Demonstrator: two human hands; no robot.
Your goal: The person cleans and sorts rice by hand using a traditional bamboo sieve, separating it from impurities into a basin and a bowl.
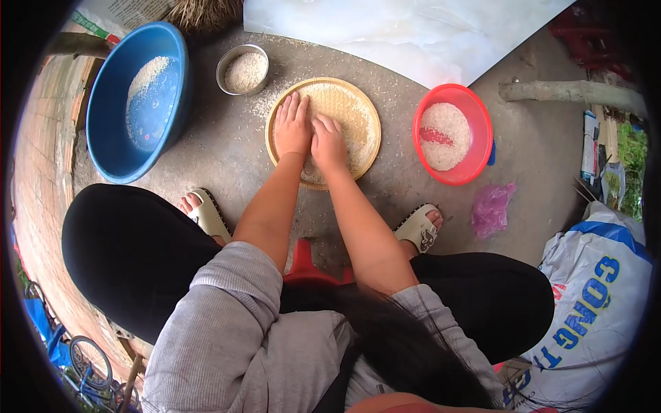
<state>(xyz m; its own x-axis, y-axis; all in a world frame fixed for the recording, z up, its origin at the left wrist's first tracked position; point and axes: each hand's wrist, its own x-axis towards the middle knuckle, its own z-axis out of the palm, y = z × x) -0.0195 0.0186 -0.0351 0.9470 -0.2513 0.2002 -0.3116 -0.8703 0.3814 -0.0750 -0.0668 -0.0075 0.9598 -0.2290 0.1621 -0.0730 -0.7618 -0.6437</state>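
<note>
On the concrete ground (227, 155), seen from the head camera, a round woven tray (377, 134) lies straight ahead of the seated person, between a steel bowl (242, 69) and a red bowl (452, 134). Rice (344, 103) covers the tray, and both hands rest on it side by side. The left hand (292, 127) is pressed flat, palm down, fingers straight and spread, grasping nothing. The right hand (328, 143) touches it, knuckles up and fingers curled into the grains; whether it clasps any cannot be told.

Both bowls hold rice too. A blue basin (138, 103) at far left holds water and more rice. A pink bag (491, 208) lies crumpled near the right sandal (418, 230).

A white sack (592, 303) at lower right carries large blue letters reading "CONG T"; the rest is folded away. Printed paper (127, 10) at the top edge is too small to read.
</note>
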